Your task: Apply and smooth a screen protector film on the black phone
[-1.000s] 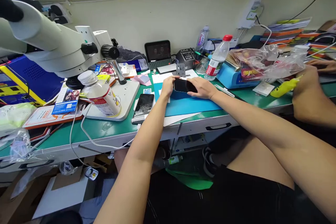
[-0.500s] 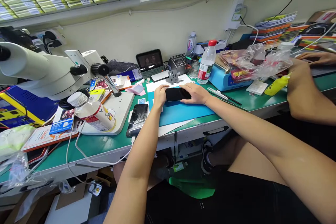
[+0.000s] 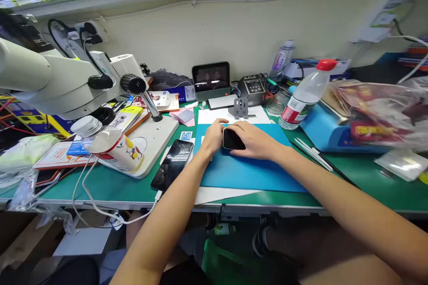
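Observation:
A dark smartphone is held between my two hands, just over the blue mat. My left hand closes on its left edge, while my right hand wraps over its top and right end. The palm and fingers of the right hand cover part of the phone. Behind the hands stands a grey phone stand on white paper. Left of my left forearm lies another black phone, with a white cable running to its lower end.
A microscope and a tilted drink bottle stand at left. A red-capped bottle, slim tools and a blue box under plastic bags are at right. At the back sits a small screen device.
The view has swung to the right and tilted. My right hand has shifted over more of the phone, which now shows less of its face. The other person's arm at right has left view.

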`<action>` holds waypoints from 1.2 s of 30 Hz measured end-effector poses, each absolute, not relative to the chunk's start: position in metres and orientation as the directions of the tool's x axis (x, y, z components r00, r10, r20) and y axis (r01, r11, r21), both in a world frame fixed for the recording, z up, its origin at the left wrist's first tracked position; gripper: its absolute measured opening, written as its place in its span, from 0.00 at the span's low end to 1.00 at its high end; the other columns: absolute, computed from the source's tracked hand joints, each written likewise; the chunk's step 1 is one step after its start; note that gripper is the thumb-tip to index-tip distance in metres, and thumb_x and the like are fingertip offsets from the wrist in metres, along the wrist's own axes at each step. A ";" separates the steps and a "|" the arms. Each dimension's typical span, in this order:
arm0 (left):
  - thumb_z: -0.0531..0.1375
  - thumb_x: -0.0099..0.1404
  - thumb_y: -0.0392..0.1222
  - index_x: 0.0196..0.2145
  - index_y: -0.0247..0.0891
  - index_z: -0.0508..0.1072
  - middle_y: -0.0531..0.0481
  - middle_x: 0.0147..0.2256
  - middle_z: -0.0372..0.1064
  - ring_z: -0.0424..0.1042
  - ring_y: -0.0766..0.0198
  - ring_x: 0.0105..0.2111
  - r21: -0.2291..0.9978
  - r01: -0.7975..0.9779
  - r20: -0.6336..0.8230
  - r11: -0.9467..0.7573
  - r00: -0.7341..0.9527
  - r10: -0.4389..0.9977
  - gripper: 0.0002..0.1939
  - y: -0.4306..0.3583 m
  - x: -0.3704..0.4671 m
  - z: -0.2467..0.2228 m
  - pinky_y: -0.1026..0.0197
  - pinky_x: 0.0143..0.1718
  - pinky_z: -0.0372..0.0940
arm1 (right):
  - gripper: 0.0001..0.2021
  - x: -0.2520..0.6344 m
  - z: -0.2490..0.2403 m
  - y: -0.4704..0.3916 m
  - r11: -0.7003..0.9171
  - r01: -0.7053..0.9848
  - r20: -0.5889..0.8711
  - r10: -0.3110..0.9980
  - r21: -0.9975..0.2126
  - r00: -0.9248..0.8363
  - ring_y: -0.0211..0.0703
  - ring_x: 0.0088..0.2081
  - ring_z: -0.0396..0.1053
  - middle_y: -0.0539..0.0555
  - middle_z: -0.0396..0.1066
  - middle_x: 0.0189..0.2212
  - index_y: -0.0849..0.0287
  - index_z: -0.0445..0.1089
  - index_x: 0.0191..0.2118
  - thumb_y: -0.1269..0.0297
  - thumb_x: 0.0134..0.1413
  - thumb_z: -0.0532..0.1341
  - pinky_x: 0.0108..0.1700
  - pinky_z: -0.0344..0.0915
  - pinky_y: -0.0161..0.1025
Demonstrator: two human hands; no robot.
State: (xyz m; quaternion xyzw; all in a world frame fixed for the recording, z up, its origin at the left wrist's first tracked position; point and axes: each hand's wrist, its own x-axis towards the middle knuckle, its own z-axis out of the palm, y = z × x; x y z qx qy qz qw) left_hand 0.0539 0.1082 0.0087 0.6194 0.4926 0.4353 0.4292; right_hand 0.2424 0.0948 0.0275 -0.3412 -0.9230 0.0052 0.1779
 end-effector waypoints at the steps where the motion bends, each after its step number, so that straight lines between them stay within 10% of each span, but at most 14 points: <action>1: 0.50 0.65 0.40 0.50 0.39 0.75 0.48 0.38 0.77 0.74 0.56 0.38 0.955 0.250 0.126 -0.163 0.157 0.979 0.20 0.105 0.053 0.013 0.55 0.45 0.67 | 0.33 0.243 0.030 0.096 0.778 0.611 0.327 0.620 -0.143 -0.713 0.63 0.53 0.68 0.65 0.69 0.53 0.58 0.61 0.62 0.54 0.54 0.67 0.52 0.69 0.59; 6: 0.57 0.66 0.50 0.61 0.38 0.65 0.42 0.52 0.74 0.70 0.46 0.50 0.656 0.598 0.175 -0.461 0.474 0.863 0.28 0.084 0.053 0.047 0.48 0.50 0.65 | 0.34 0.270 0.043 0.096 0.825 0.528 0.293 0.565 -0.199 -0.772 0.61 0.57 0.67 0.65 0.67 0.57 0.57 0.55 0.65 0.55 0.56 0.66 0.55 0.68 0.58; 12: 0.65 0.60 0.67 0.55 0.34 0.69 0.39 0.46 0.73 0.69 0.44 0.49 0.236 0.659 0.162 -0.714 0.698 0.698 0.38 0.087 0.053 0.055 0.48 0.49 0.65 | 0.34 0.292 0.036 0.091 0.790 0.568 0.236 0.612 -0.233 -0.755 0.63 0.55 0.70 0.66 0.69 0.55 0.58 0.60 0.63 0.50 0.55 0.67 0.53 0.71 0.59; 27: 0.69 0.58 0.60 0.54 0.39 0.67 0.45 0.45 0.72 0.69 0.51 0.44 0.442 0.527 0.156 -0.726 0.752 0.641 0.34 0.095 0.018 0.039 0.52 0.45 0.64 | 0.43 0.268 0.031 0.078 0.731 0.568 0.235 0.669 -0.377 -0.705 0.61 0.55 0.71 0.62 0.70 0.57 0.51 0.57 0.67 0.41 0.50 0.69 0.50 0.73 0.55; 36: 0.71 0.53 0.64 0.44 0.42 0.66 0.49 0.40 0.67 0.64 0.52 0.40 0.558 0.539 0.069 -0.632 0.728 0.682 0.32 0.100 0.007 0.020 0.53 0.41 0.59 | 0.35 0.228 0.039 0.079 0.644 0.665 0.136 0.749 -0.378 -0.648 0.57 0.41 0.71 0.62 0.73 0.44 0.56 0.71 0.52 0.30 0.53 0.58 0.37 0.72 0.52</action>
